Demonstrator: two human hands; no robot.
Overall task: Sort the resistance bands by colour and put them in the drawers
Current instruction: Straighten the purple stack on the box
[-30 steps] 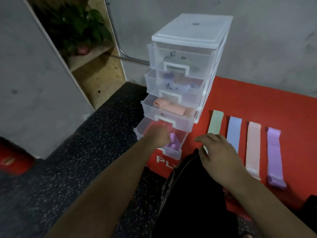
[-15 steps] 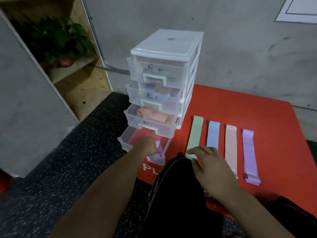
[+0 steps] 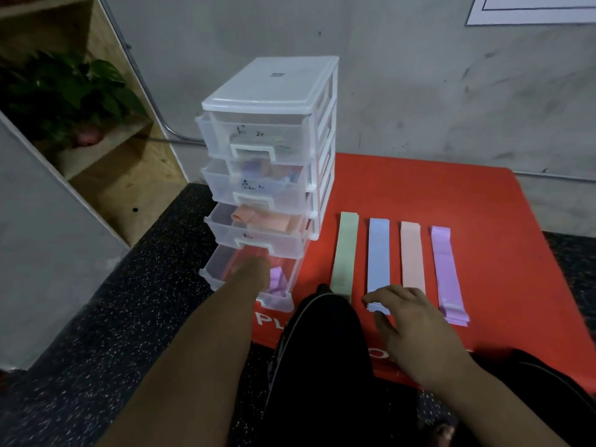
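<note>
A clear plastic drawer unit [image 3: 271,91] stands at the red mat's left edge, its lower drawers pulled out in steps. The bottom drawer [image 3: 209,272] is out furthest, and my left hand [image 3: 254,272] reaches into it, curled beside a purple band [image 3: 277,280]; its fingers are hidden. A peach band [image 3: 267,221] lies in the third drawer and blue bands [image 3: 254,169] in the second. On the mat lie stacks of green [image 3: 345,253], blue [image 3: 379,256], peach [image 3: 412,253] and purple [image 3: 446,269] bands. My right hand [image 3: 406,314] rests with spread fingers on the blue stack's near end.
The red mat [image 3: 419,195] lies against a grey wall. A wooden shelf with a potted plant [image 3: 64,91] and a grey panel [image 3: 48,237] stand to the left. My black-clad knee [image 3: 322,350] is between my arms, over black speckled flooring [image 3: 96,333].
My right hand has slid rightward from the green stack's near end to the blue stack's. My left hand stays in the bottom drawer. The view has tilted up a little.
</note>
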